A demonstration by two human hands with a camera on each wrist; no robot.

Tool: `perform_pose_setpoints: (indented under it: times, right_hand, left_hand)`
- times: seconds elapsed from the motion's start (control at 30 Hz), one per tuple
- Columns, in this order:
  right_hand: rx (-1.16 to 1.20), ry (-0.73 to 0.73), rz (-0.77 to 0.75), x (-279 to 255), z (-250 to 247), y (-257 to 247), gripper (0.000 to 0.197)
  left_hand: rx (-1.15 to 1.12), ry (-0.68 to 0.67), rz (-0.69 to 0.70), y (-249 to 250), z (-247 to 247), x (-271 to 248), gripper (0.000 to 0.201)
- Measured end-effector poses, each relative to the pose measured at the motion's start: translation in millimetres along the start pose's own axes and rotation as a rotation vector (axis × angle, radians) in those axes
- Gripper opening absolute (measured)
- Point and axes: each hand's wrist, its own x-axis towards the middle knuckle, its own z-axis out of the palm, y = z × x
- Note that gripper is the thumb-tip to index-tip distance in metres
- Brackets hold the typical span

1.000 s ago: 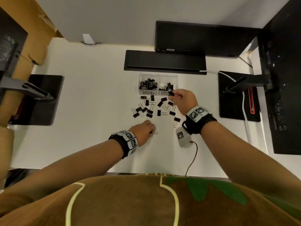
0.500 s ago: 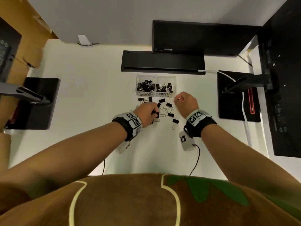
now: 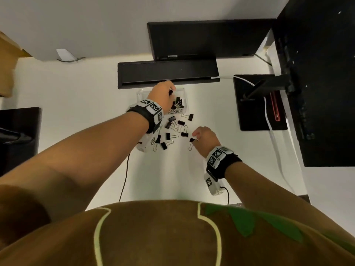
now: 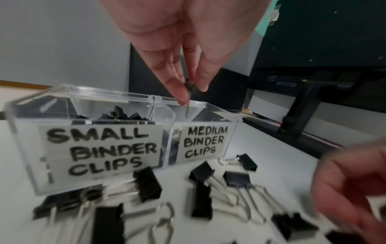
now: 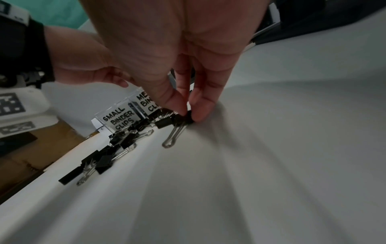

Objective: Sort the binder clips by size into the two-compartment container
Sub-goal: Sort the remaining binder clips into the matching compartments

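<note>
Our left fingers [image 4: 177, 92] pinch a small black clip [image 4: 189, 85] by thumb and forefinger, hanging point-down over the clear two-compartment container [image 4: 117, 102], about at the divider and the rim of the side labelled MEDIUM BINDER CLIPS. Our left hand [image 3: 163, 95] sits at upper centre of the head view, covering most of that container. Our right fingers [image 5: 200, 109] close narrowly on the black body of a binder clip [image 5: 189, 118] whose wire handles lie on the white desk [image 5: 271, 165]. Our right hand [image 3: 205, 137] is at centre frame. Between the hands, loose binder clips [image 3: 172, 129] lie scattered just in front of the container.
</note>
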Motion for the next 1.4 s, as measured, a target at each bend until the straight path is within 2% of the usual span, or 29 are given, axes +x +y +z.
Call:
perform_pose_setpoints:
  times: [0.1,0.17,0.27,0.33,0.43,0.6,0.67,0.77,0.9,1.03,1.2,1.4]
  right_hand:
    - [-0.030,-0.018,-0.018,2.9,-1.4,0.4,0.027]
    - [-0.050,-0.034,0.001,4.3,1.8,-2.1,0.031]
    - [-0.162,-0.053,0.009,5.7,8.4,-8.2,0.036]
    - [-0.186,-0.037,-0.011,5.4,10.4,-12.1,0.029]
    - [-0.166,-0.009,-0.042,5.4,9.9,-14.4,0.020]
    - [-0.054,0.054,-0.150,11.0,9.8,-20.3,0.020]
    - [-0.077,0.034,-0.205,14.0,13.4,-23.4,0.026]
    - [-0.157,-0.020,-0.210,17.4,18.9,-23.0,0.034]
    - [-0.189,-0.014,-0.223,16.4,21.7,-17.7,0.028]
    - [-0.218,-0.029,-0.281,12.1,21.0,-13.0,0.026]
    - [-0.060,0.004,-0.303,4.0,20.7,-5.0,0.020]
    - [0.275,0.113,-0.096,4.3,-3.6,-19.1,0.014]
  left_hand:
    - [0.090,-0.010,0.089,-7.5,4.5,-16.1,0.033]
    - [0.145,-0.002,0.149,-13.2,9.6,-34.8,0.031]
    - [0.199,-0.141,0.170,-26.9,25.6,-67.4,0.023]
    - [0.233,-0.252,0.159,-39.3,38.6,-87.2,0.024]
    - [0.259,-0.328,0.147,-54.6,55.7,-107.9,0.030]
    - [0.307,-0.326,0.141,-61.8,63.1,-114.6,0.033]
    - [0.321,-0.294,0.166,-62.9,61.8,-114.4,0.033]
    - [0.342,-0.281,0.154,-66.9,58.0,-116.9,0.038]
    - [0.296,-0.327,0.114,-72.3,55.4,-120.1,0.036]
    - [0.278,-0.313,0.163,-68.1,54.0,-117.8,0.038]
    - [0.282,-0.244,0.226,-55.0,55.4,-101.4,0.039]
    - [0.437,-0.324,0.222,-50.0,64.3,-86.6,0.042]
